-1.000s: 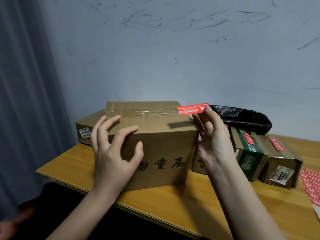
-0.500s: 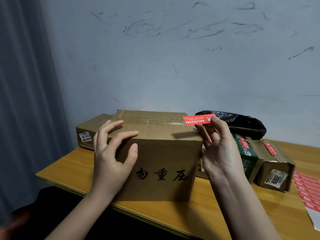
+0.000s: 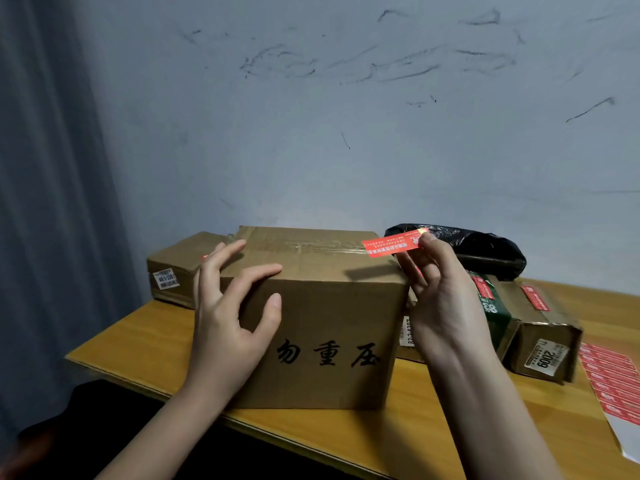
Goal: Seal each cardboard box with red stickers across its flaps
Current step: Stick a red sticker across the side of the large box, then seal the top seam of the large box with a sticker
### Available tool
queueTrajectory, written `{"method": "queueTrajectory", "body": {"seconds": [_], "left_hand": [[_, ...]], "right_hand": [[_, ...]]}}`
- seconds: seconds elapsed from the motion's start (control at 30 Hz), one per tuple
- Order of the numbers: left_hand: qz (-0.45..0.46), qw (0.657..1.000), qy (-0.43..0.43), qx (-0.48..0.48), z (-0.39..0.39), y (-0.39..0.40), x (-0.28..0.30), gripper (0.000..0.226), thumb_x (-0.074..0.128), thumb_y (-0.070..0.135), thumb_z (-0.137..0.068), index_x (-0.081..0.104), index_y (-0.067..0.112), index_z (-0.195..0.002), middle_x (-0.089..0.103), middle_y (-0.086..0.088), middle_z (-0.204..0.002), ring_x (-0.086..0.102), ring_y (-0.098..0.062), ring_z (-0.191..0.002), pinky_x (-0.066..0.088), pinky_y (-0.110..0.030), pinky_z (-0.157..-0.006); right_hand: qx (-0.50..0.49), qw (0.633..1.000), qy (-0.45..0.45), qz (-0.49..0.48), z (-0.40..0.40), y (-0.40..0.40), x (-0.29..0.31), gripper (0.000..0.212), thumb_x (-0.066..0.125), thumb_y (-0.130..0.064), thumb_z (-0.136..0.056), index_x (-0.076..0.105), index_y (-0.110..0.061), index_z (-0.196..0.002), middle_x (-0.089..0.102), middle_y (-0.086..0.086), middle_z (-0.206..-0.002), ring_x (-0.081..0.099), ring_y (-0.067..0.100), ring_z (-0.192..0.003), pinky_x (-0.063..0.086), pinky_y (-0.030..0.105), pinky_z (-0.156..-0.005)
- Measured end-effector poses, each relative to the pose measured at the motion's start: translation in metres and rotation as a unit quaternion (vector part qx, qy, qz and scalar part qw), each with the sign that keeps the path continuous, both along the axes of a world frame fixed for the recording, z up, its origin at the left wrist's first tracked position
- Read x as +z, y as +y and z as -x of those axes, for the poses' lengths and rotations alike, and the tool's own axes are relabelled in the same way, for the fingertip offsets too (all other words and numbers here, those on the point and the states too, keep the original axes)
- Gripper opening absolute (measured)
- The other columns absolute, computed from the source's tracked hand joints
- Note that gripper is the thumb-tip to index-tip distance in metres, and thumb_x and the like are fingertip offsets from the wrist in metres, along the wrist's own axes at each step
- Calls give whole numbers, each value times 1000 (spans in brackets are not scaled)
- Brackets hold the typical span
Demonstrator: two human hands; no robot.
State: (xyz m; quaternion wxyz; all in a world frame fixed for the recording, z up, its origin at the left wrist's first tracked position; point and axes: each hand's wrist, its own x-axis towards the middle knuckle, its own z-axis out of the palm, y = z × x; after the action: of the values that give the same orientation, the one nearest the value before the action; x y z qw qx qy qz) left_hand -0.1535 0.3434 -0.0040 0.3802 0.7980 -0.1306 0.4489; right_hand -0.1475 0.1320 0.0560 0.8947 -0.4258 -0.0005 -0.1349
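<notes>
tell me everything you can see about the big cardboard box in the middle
The big brown cardboard box stands upright on the yellow wooden table, flaps closed, with clear tape along its top seam and three black characters printed on its front. The left hand rests on its front top edge, fingers spread. The right hand pinches a red rectangular sticker just above its right top corner. No sticker shows on its top yet.

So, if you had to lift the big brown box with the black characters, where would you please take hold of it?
Probably grip the big brown box by its two short side walls, one of the hands from each side. It stands upright and square on the table; the left hand already rests at its left top edge, while the right hand pinches the red sticker.
</notes>
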Motion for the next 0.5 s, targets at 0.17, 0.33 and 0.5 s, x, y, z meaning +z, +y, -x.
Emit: {"method": "queueTrajectory", "body": {"seconds": [0.17, 0.33, 0.5], "left_hand": [[-5, 1000, 17, 4, 5, 0, 5, 32, 48, 46, -85, 60, 39, -113, 34, 7, -143, 21, -18, -143, 22, -45, -112], [-92, 993, -58, 41, 15, -5, 35, 37, 51, 45, -85, 63, 28, -116, 46, 2, -134, 31, -11, -135, 18, -51, -115], [-104, 991, 23, -85, 8, -23, 98, 21, 60, 45, -83, 66, 30, -97, 62, 13, -104, 57, 2, -101, 38, -27, -99]], "right_hand": [[-53, 995, -61, 60, 1, 7, -1, 7, 62, -19, -91, 61, -14, -86, 68, -1, -81, 63, 5, -75, 47, 14, -66], [-126, 957, -168, 203, -1, -5, 5, 11, 66, -19, -89, 59, -17, -80, 63, -4, -80, 61, 8, -80, 49, 17, -74], [43, 945, -222, 236, -10, -14, 34, 10, 68, -17, -81, 58, -16, -80, 66, 0, -81, 64, 11, -76, 51, 23, -73]]}}
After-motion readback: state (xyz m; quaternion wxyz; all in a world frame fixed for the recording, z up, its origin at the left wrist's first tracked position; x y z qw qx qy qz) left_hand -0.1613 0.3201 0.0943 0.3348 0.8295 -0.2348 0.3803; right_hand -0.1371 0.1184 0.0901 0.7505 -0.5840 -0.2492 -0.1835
